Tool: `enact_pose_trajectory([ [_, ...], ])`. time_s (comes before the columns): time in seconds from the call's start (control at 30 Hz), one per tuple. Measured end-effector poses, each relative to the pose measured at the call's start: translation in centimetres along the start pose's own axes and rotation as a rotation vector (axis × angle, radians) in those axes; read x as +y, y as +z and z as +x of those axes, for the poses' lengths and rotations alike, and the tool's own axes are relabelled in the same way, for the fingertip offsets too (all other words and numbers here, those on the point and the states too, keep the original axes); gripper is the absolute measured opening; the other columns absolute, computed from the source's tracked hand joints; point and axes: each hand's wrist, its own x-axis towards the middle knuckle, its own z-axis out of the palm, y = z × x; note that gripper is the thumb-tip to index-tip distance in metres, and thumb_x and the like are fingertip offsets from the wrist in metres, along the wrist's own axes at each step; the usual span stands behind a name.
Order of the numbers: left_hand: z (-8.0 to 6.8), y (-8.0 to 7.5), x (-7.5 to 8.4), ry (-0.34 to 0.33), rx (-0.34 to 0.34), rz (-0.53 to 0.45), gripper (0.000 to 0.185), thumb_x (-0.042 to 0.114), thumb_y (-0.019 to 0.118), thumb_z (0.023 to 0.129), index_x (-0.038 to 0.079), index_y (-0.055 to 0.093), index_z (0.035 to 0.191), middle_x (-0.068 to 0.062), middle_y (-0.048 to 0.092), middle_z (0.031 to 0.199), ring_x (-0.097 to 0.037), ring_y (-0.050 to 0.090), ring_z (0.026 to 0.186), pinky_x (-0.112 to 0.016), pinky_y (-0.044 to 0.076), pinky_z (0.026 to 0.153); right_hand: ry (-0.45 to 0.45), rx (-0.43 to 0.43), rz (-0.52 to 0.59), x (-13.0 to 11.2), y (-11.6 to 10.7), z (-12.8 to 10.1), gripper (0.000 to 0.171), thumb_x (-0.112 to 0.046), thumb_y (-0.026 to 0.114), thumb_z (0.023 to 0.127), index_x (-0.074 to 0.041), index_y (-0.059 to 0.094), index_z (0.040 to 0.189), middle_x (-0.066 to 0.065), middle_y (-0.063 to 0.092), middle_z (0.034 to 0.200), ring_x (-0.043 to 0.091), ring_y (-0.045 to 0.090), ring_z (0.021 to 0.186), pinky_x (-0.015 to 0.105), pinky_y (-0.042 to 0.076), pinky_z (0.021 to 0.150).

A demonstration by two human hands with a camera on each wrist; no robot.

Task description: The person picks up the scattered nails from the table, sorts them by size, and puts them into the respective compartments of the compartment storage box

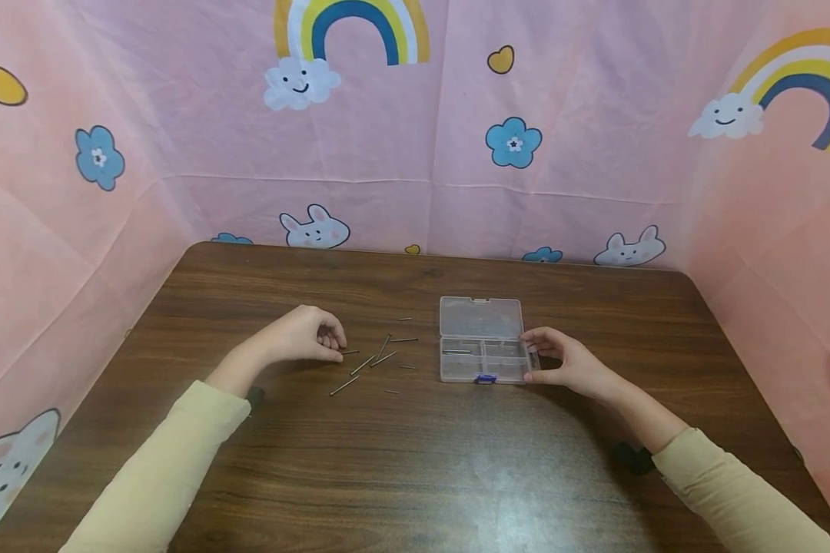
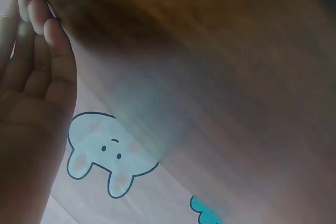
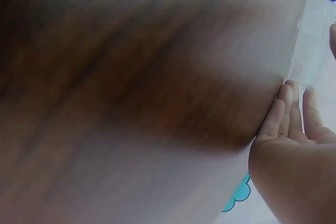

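My left hand (image 1: 336,352) rests on the brown table (image 1: 415,461) left of centre, its fingers curled down and its thumb and forefinger pinching the end of a thin metal nail (image 1: 350,352). Several more nails (image 1: 382,355) lie scattered just to its right. A small clear plastic compartment box (image 1: 483,349) lies open, its lid (image 1: 481,316) flat behind it and one nail (image 1: 456,352) in a left compartment. My right hand (image 1: 531,355) grips the box's right side, thumb on the far edge and fingers at the near corner. The right wrist view shows fingers (image 3: 294,114) against the box (image 3: 315,35).
Pink cloth walls with rainbows, bunnies and flowers (image 1: 512,142) enclose the table at the back and on both sides. The left wrist view is a blur of the table top, my fingers (image 2: 37,9) and a bunny print (image 2: 105,153).
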Motion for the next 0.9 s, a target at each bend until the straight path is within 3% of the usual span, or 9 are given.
enact_pose_trajectory([
  [0.17, 0.13, 0.03, 0.16, 0.005, -0.011, 0.02, 0.013, 0.01, 0.088, 0.085, 0.009, 0.077, 0.09, 0.002, 0.073, 0.082, -0.009, 0.063, 0.075, -0.024, 0.055, 0.071, 0.0, -0.005, -0.001, 0.07, -0.08, -0.02, 0.061, -0.014, 0.084, 0.092, 0.0, 0.055, 0.143, 0.022, 0.062, 0.14, 0.039, 0.059, 0.13, 0.055, 0.047, 0.116],
  [0.9, 0.54, 0.34, 0.62, -0.025, -0.007, 0.026, 0.006, 0.002, 0.079, 0.09, 0.008, 0.079, 0.088, 0.001, 0.075, 0.083, -0.011, 0.061, 0.074, -0.024, 0.054, 0.069, 0.005, -0.004, 0.015, 0.11, -0.03, 0.05, 0.06, -0.012, 0.084, 0.091, 0.001, 0.055, 0.142, 0.023, 0.062, 0.139, 0.041, 0.058, 0.13, 0.062, 0.043, 0.117],
])
